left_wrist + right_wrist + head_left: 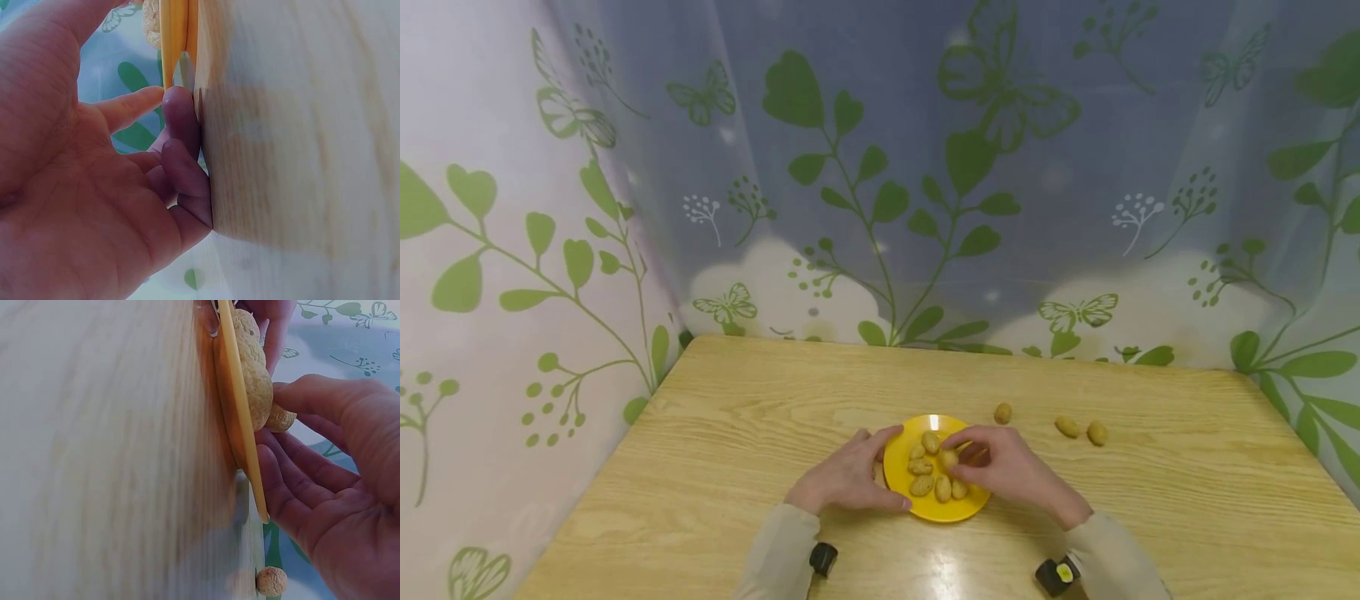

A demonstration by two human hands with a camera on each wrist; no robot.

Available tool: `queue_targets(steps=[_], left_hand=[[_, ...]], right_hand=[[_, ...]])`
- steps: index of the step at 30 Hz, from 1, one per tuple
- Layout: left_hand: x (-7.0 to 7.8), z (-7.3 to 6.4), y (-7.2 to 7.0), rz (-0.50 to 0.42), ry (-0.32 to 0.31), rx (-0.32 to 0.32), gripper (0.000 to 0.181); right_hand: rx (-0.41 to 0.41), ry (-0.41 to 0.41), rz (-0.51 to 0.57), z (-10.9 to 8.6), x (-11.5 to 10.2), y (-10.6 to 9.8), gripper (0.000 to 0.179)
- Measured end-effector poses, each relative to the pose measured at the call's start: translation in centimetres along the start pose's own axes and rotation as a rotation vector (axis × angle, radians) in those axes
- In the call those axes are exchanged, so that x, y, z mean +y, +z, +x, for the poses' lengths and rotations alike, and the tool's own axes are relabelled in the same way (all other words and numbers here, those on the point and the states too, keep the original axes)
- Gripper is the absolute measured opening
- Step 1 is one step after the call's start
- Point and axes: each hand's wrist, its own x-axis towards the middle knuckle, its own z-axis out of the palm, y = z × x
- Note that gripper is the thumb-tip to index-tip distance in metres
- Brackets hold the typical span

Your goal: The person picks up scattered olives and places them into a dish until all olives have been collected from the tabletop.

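A yellow plate [898,498] on the table holds several small oval tan things [922,485] with wrinkled skin, like small potatoes. My left hand [850,473] grips the plate's left side, thumb at the near rim and fingertips at the far rim. In the left wrist view, fingers [182,115] curl at the yellow edge [177,31], close to the tabletop. Over the right part of the plate, my right hand [1007,467] pinches one potato-like piece [949,461] between thumb and fingers. That piece [283,420] is partly hidden by fingers in the right wrist view.
Beyond the plate to the right, a single potato-like piece [1003,412] lies on the wooden table [760,408]. Farther right sit two others, the left one [1067,427] close to the right one [1097,432]. A leaf-patterned curtain [880,250] stands behind the table's far edge.
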Motion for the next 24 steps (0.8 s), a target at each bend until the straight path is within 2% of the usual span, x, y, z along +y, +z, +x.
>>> queue_targets(steps=[24], left_hand=[[-0.16, 0.11, 0.01, -0.001, 0.006, 0.000, 0.106]], right_hand=[[-0.044, -0.021, 0.004, 0.74, 0.10, 0.91, 0.026]])
